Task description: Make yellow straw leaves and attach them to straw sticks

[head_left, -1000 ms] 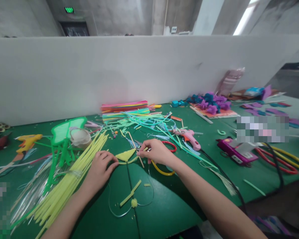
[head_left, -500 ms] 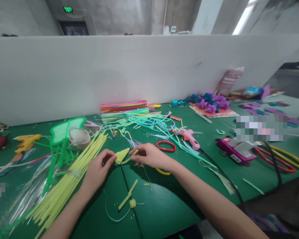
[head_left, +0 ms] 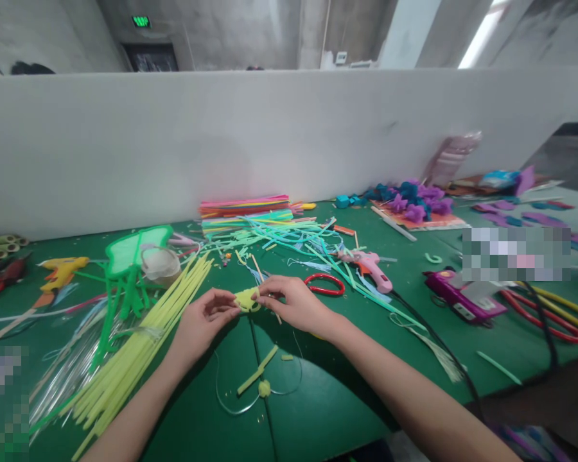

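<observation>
Both hands pinch a small yellow-green piece [head_left: 247, 299], which looks made of fuzzy chenille stem, above the green table. My left hand [head_left: 206, 319] closes thumb and fingers on its left end. On its right end the fingertips of my right hand [head_left: 289, 301] press together. A thin pale stick [head_left: 257, 267] shows behind the right hand; whether the hand touches it I cannot tell. Below the hands lie a small yellow-green ball [head_left: 264, 388] with a clear thread and a cut yellow-green strip [head_left: 257, 370]. Left of my left hand rests a bundle of yellow-green stems [head_left: 139, 346].
A pink glue gun [head_left: 376, 272] with a black cord and red-handled scissors [head_left: 324, 285] lie right of the hands. Coloured stems [head_left: 245, 206] are piled at the back. A yellow glue gun [head_left: 62, 271] and a green winged frame [head_left: 137, 249] stand left. A white partition [head_left: 289, 135] rises behind.
The yellow-green piece was pointed with a loose strip end at its right; now it looks compact and looped. My hands have come closer together on it. The view has shifted slightly.
</observation>
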### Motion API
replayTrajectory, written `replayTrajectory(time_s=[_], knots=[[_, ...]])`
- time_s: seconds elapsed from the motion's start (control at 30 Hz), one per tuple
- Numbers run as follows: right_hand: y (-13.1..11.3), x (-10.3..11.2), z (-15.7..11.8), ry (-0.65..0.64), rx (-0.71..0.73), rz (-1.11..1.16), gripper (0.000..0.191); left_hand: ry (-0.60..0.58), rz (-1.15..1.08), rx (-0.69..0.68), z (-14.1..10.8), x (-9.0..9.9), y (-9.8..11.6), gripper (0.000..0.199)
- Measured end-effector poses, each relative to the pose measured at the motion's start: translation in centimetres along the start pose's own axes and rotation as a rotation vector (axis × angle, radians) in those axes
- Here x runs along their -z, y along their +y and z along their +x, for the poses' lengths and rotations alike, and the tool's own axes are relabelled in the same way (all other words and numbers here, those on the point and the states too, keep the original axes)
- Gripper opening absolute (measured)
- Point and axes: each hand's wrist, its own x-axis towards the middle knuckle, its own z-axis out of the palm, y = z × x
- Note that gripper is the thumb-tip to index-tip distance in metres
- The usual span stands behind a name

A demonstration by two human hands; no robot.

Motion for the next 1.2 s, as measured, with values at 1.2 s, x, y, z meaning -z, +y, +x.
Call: replayTrajectory(time_s=[1.2], knots=[[1.8,-2.5,0.0,0.079,-0.126,-0.042,0.014,0.031,0.565,-0.280,0.3,1.3,-1.0,0.022]])
